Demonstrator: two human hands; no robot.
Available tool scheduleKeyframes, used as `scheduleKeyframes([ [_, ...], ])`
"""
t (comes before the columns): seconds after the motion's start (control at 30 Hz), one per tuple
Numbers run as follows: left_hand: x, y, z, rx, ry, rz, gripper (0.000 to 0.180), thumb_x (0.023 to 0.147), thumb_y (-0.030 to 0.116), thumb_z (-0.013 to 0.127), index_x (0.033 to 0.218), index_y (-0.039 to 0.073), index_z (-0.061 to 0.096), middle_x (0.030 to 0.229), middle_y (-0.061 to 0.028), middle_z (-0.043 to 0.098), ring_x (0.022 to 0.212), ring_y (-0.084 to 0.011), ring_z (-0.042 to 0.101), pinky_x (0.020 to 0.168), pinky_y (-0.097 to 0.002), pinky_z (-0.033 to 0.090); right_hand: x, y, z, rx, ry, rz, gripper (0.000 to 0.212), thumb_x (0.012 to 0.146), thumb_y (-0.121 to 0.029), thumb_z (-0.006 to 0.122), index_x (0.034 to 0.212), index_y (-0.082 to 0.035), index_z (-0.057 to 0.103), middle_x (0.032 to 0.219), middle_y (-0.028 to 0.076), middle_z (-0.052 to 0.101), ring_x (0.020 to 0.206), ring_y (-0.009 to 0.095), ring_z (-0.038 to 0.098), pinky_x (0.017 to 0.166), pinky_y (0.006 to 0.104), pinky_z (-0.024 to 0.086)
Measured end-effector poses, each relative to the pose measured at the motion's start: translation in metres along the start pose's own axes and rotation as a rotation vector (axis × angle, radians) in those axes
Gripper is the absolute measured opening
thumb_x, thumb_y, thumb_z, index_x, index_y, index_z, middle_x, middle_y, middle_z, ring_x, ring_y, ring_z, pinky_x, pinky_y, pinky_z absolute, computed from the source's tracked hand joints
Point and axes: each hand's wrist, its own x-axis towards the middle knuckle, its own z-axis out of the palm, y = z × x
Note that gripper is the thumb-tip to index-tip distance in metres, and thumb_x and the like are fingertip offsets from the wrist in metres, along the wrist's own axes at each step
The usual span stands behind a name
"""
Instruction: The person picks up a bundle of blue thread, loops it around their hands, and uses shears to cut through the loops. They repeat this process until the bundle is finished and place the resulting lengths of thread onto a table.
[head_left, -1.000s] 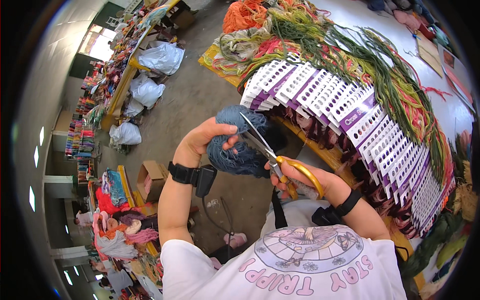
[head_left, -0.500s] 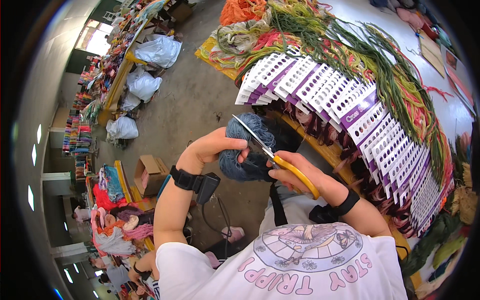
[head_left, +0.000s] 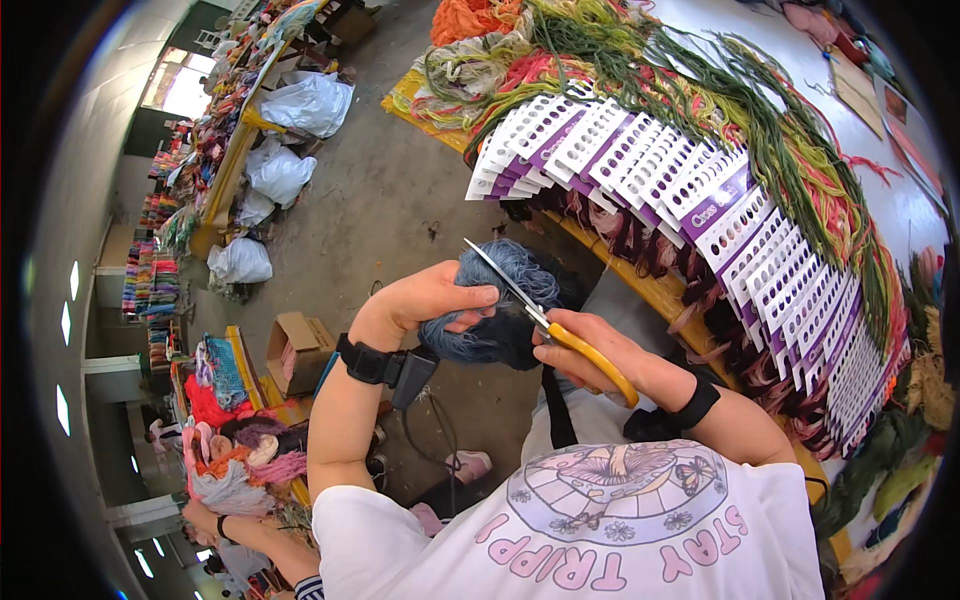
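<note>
My left hand (head_left: 440,298) is closed on a skein of blue-grey thread (head_left: 480,345), its thumb pressed along the near side. The skein hangs in a loose loop in front of me, below the hand and to its right. Yellow-handled scissors (head_left: 600,358) are in my right hand (head_left: 585,335), with fingers wrapped about the handles. Their blades point up and left across the top of the skein. The blades look nearly together; whether thread lies between them I cannot make out.
On the right, a yellow-edged table (head_left: 655,292) bears fanned white-and-purple thread cards (head_left: 640,165) and heaps of green thread (head_left: 790,150). A cardboard box (head_left: 300,352), white bags (head_left: 240,262) and piled yarn (head_left: 225,480) stand left. Another person's arm (head_left: 262,545) reaches in at lower left.
The skein has shifted slightly, its lower loop now further left under my left hand. My scissors have dipped a little. The other person's arm has stretched out toward the piled yarn.
</note>
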Motion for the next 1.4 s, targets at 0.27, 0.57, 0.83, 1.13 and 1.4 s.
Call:
scheduleKeyframes([
  [0.27,-0.009,0.003,0.009,-0.058,0.052,0.022,0.032,0.084,0.036,0.057,0.090,0.005,0.055,0.067,-0.0007,0.051,0.054,-0.0058,0.045,0.046,-0.0189,0.036,0.002,0.002,-0.003,0.244,-0.101,0.062,0.038,0.085,-0.042,0.051,0.093,-0.005,0.047,0.063,0.004,0.048,0.051,0.014,0.049,0.049,0.0287,0.040],
  [0.57,-0.014,0.004,-0.014,0.158,0.035,-0.005,0.030,0.084,0.035,0.056,0.084,0.005,0.056,0.064,0.0016,0.050,0.053,-0.0049,0.044,0.046,-0.0189,0.035,0.003,-0.001,0.003,0.107,-0.122,0.075,0.040,0.087,-0.044,0.046,0.083,-0.004,0.046,0.055,0.005,0.047,0.046,0.014,0.049,0.047,0.0281,0.039],
  [0.83,0.001,0.010,0.001,0.337,-0.018,-0.075,0.033,0.084,0.037,0.055,0.079,0.004,0.057,0.062,0.0004,0.051,0.053,-0.0069,0.046,0.048,-0.0211,0.037,0.018,0.011,0.010,0.177,-0.046,0.042,0.042,0.087,-0.045,0.045,0.074,-0.004,0.044,0.048,0.003,0.045,0.040,0.012,0.046,0.039,0.0270,0.037],
  [1.13,0.001,0.011,0.002,0.457,-0.009,-0.115,0.032,0.085,0.036,0.055,0.081,0.004,0.057,0.064,0.0015,0.052,0.054,-0.0063,0.046,0.050,-0.0207,0.038,0.012,0.011,0.004,0.403,-0.176,0.117,0.048,0.087,-0.050,0.043,0.066,-0.006,0.043,0.049,0.003,0.044,0.039,0.012,0.043,0.040,0.0249,0.036],
  [1.4,-0.005,0.021,0.003,0.576,-0.022,-0.116,0.035,0.085,0.037,0.055,0.082,0.003,0.057,0.064,0.0009,0.052,0.056,-0.0072,0.048,0.051,-0.0219,0.039,0.009,-0.004,-0.005,0.343,-0.181,0.201,0.040,0.088,-0.042,0.047,0.072,-0.006,0.046,0.051,0.000,0.042,0.041,0.008,0.042,0.041,0.0246,0.036],
])
